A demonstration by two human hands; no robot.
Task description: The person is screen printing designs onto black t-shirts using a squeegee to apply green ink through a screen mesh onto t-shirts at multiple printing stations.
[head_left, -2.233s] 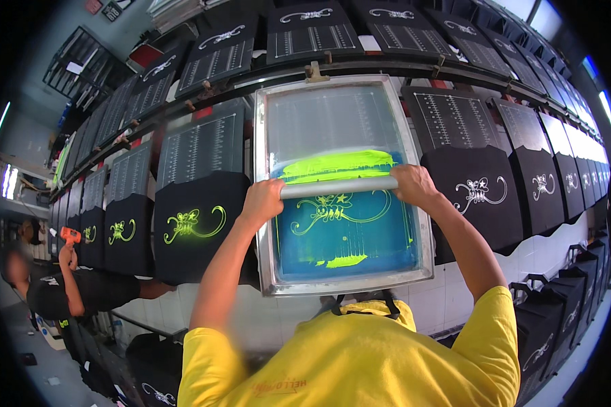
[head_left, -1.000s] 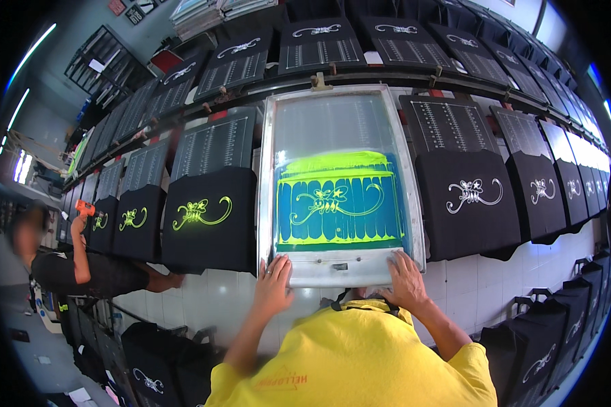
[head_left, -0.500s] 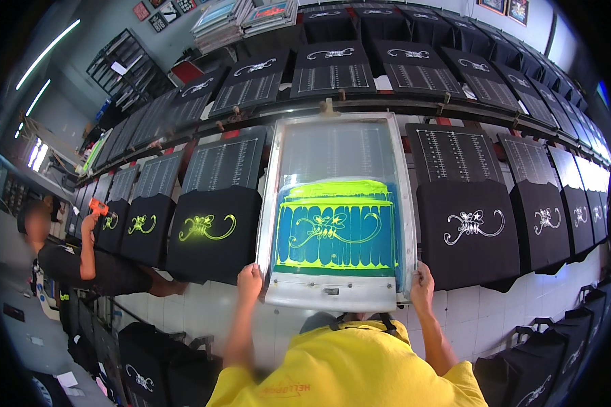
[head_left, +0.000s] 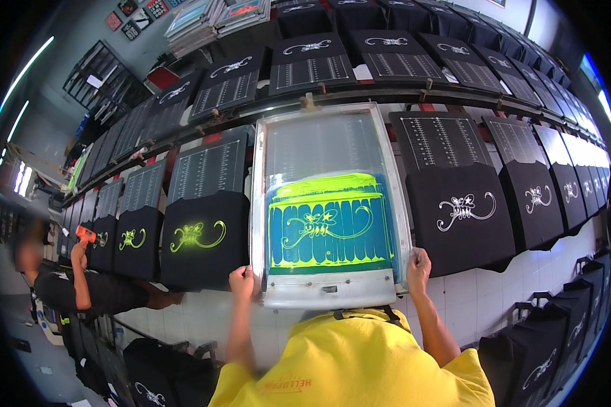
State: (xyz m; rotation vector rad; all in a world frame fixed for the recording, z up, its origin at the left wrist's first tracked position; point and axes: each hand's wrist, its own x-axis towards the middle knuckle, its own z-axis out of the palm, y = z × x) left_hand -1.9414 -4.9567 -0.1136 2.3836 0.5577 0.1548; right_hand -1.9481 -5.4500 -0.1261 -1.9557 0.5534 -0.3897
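A silk-screen printing frame (head_left: 328, 293) lies in front of me, over one of the boards in the row. My left hand (head_left: 243, 281) is closed on its near left corner, and my right hand (head_left: 419, 270) grips the near right edge. Blue-green stencil fills the lower half of the mesh, showing a curled, winged design. Bright yellow-green ink (head_left: 327, 183) lies in a thick band along the stencil's top and in streaks below. The frame hides what is beneath it. A black T-shirt (head_left: 204, 261) with a yellow-green print lies left; one with a white print (head_left: 458, 247) lies right.
A rail (head_left: 360, 97) runs behind the frame, with more shirt-covered boards beyond it. At the left, another person's hand (head_left: 79, 254) holds an orange heat gun (head_left: 85, 235) near a shirt. Stacked screens (head_left: 191, 30) stand at the back. More black shirts (head_left: 543, 339) lie behind me at right.
The whole view has shifted, so the frame and shirts sit further left and slightly higher. Both my hands keep their grip on the frame.
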